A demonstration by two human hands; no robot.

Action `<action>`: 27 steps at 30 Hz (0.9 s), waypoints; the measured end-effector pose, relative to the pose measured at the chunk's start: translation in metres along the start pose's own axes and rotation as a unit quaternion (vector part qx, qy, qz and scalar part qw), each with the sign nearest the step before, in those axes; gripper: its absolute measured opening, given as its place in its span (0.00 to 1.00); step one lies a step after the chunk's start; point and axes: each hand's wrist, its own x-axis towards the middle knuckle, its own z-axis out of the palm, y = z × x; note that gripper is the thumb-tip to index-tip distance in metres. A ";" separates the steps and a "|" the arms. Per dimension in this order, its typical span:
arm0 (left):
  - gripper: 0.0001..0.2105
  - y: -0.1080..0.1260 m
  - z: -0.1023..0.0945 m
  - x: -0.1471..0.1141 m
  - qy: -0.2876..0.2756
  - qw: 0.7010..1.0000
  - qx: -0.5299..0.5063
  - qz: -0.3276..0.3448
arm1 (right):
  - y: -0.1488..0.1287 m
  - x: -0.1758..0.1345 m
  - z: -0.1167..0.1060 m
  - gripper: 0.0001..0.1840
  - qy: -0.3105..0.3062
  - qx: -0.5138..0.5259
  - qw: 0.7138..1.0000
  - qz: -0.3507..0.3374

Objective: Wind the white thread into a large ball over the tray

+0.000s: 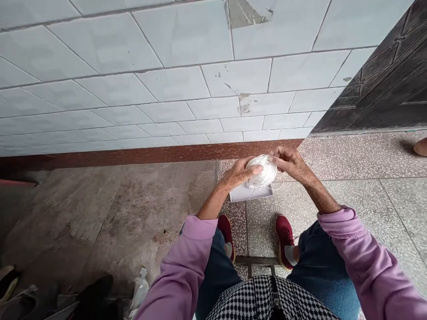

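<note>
Your left hand grips white string ball above shallow box on floor, likely steadying it; your right hand touches ball's right side, cannot tell if pinching anything.

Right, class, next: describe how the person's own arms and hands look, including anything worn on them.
The left sleeve and right sleeve are plain lilac-purple cloth, creased, ending partway along the forearms; the right one is bunched up in a thick fold at its edge. The left hand and right hand wear no gloves, and no watch shows.
</note>
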 end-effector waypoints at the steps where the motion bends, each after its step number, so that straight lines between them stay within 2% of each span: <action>1: 0.38 0.002 0.000 -0.001 -0.002 1.000 0.004 0.005 | -0.002 -0.001 0.000 0.27 0.001 0.004 1.000 -0.003; 7: 0.34 0.003 -0.002 -0.007 -0.005 0.999 -0.007 0.035 | -0.009 -0.006 -0.002 0.28 0.005 0.032 0.999 -0.016; 9: 0.34 0.004 -0.001 -0.007 -0.008 1.000 0.002 0.029 | -0.008 -0.006 -0.001 0.28 0.031 0.026 0.999 -0.023; 14: 0.34 0.007 0.004 -0.005 -0.025 0.998 0.062 0.009 | -0.008 -0.006 0.003 0.30 0.141 -0.006 0.987 -0.081; 21: 0.33 0.006 0.003 -0.003 -0.031 0.995 0.089 0.024 | -0.017 -0.009 0.002 0.28 0.192 -0.026 0.976 -0.097; 24: 0.32 0.003 0.004 -0.002 0.005 0.990 0.137 0.022 | -0.025 -0.015 0.006 0.28 0.195 -0.076 0.971 -0.119; 27: 0.31 -0.003 0.006 0.002 0.099 0.982 0.162 0.021 | -0.027 -0.022 0.019 0.25 0.166 -0.118 0.971 -0.125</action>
